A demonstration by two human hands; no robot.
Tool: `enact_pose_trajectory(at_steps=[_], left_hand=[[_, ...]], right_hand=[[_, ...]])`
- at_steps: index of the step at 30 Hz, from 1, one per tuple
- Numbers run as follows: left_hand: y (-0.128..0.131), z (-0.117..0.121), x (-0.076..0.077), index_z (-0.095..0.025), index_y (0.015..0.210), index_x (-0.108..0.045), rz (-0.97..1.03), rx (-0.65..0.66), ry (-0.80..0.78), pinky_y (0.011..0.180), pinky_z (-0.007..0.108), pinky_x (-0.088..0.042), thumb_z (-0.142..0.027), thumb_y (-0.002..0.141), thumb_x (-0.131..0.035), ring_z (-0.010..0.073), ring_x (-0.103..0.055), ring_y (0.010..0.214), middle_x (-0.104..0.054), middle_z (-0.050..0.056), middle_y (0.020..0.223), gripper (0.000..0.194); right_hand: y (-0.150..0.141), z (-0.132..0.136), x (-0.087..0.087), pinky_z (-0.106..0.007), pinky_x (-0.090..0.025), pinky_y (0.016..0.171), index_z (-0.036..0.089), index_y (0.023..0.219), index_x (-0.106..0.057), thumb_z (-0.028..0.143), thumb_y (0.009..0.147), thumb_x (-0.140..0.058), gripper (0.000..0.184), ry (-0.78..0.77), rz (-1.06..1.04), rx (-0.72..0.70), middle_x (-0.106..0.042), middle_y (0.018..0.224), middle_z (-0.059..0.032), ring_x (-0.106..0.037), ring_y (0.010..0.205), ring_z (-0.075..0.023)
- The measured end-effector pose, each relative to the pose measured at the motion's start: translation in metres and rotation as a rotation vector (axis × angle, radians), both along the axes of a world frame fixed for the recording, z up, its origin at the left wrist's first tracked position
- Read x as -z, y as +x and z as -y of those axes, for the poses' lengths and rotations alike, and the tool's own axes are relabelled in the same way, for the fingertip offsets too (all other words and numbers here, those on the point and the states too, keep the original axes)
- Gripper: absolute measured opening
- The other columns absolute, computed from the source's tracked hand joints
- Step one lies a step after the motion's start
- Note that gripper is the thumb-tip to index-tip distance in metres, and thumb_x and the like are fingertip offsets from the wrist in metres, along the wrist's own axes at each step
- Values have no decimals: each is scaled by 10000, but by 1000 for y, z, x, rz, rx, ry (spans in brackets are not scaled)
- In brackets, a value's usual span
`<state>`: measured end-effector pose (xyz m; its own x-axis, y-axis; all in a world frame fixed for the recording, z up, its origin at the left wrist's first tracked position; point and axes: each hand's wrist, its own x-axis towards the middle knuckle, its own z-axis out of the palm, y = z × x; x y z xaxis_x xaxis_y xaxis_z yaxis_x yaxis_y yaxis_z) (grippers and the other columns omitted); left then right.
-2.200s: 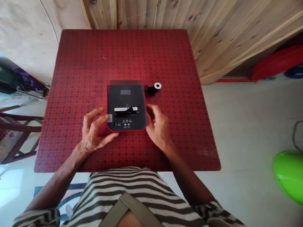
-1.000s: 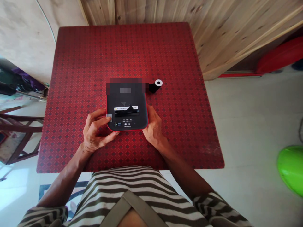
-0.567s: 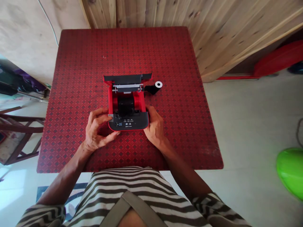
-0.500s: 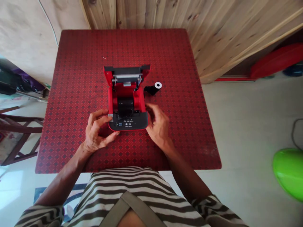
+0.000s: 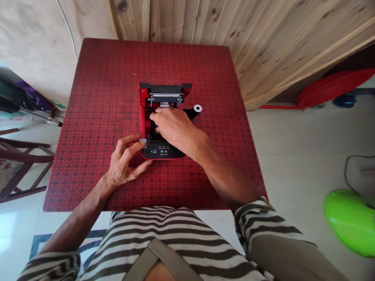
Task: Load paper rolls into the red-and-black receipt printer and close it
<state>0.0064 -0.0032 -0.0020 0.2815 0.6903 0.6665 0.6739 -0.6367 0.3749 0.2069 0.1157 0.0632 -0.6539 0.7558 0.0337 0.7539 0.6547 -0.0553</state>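
Note:
A red and black label printer (image 5: pixel 164 153) stands on the table with its lid (image 5: pixel 165 89) raised. My left hand (image 5: pixel 124 160) steadies its front left corner, fingers at the grey tab on the side and thumb along the front edge. Over the open compartment, my right hand (image 5: pixel 172 125) reaches in from the right with fingers curled down round the black roll (image 5: pixel 152 127), most of which the hand covers. Behind the right wrist lies a second black roll (image 5: pixel 193 112) with a white end facing me.
The printer sits near the middle of a red patterned table (image 5: pixel 96 97). Wooden boards (image 5: pixel 205 23) rise behind it. A wooden chair (image 5: pixel 26 168) stands at the left, a bright green rounded object (image 5: pixel 348 220) at the right on the floor.
The printer's lid has swung up from shut to open, baring the black roll. My right hand has gone from the printer's right side into the compartment; my left hand stays at the left corner.

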Motion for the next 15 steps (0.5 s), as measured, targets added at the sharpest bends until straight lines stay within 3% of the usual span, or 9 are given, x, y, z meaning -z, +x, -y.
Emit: enact_pose_trajectory(at_steps=[3,8,13,15], left_hand=[[1,1,0,-272,1472,-562,0,-9,-11,983,417,-678,-432,936,-837,258,-721,1203,-684,124,1337,624],[1,1,1,-275,1441,-583,-16,-27,-23,980,426,-683,-478,949,-816,256,-715,1201,-691,120,1323,581],[0,0,2,-274,1467,-562,-13,-18,-5,975,413,-676,-479,932,-840,249,-718,1192,-683,113,1334,637],[0,-1,2,-258,1481,-557,-4,-3,5,985,410,-671,-452,928,-849,254,-720,1202,-683,119,1341,655]], right_hand=[[4,-3,-4,-329,-510,659,152,1005,-814,25,945,-713,173,-25,12,-89,-837,970,-115,-768,824,-229],[14,16,-22,-345,-532,737,153,1101,-762,52,978,-678,180,-15,-91,-38,-811,1042,-107,-768,903,-243],[36,55,-44,-355,-575,804,189,1126,-730,126,994,-685,153,87,-385,35,-792,1106,-86,-750,946,-232],[54,72,-52,-361,-591,781,220,1150,-732,162,987,-717,174,76,-565,97,-788,1074,-61,-730,852,-207]])
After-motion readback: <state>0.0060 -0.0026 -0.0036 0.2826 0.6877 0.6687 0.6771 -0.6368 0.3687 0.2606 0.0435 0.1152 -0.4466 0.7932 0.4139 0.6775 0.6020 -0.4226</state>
